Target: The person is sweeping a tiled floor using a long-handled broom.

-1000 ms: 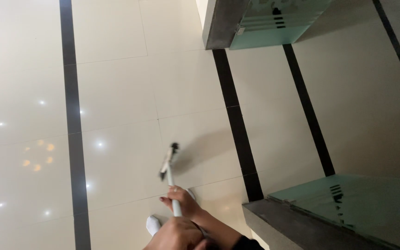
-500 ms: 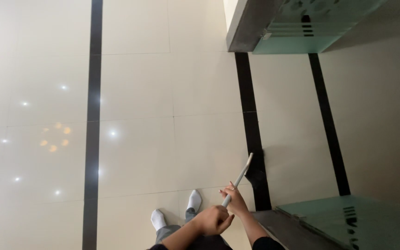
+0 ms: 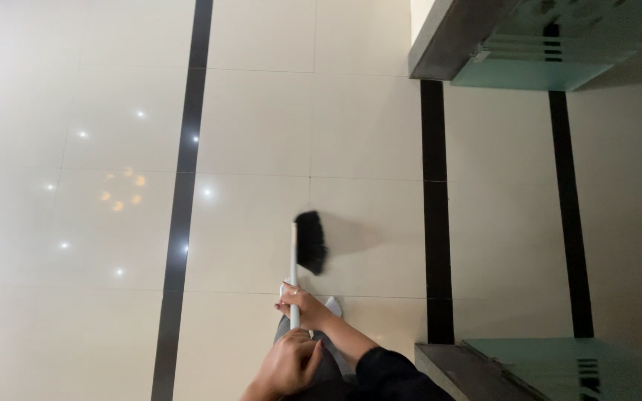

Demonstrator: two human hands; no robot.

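Note:
I hold a broom with a white handle and a black bristle head over a glossy cream tiled floor. My right hand, in a dark sleeve, grips the handle further up towards the head. Closer to my body, my left hand is closed around the handle's end. The bristle head is blurred and lies just right of the handle. A white shoe shows beside my right hand.
Black inlay stripes run across the floor on both sides. A grey ledge with a greenish glass panel stands at the top right. Another glass panel on a grey ledge is at the bottom right. Ceiling lights reflect in the tiles on the left.
The broom has swung from the black stripe on the right towards the middle tile, and its black head now shows. Both hands have shifted left with it.

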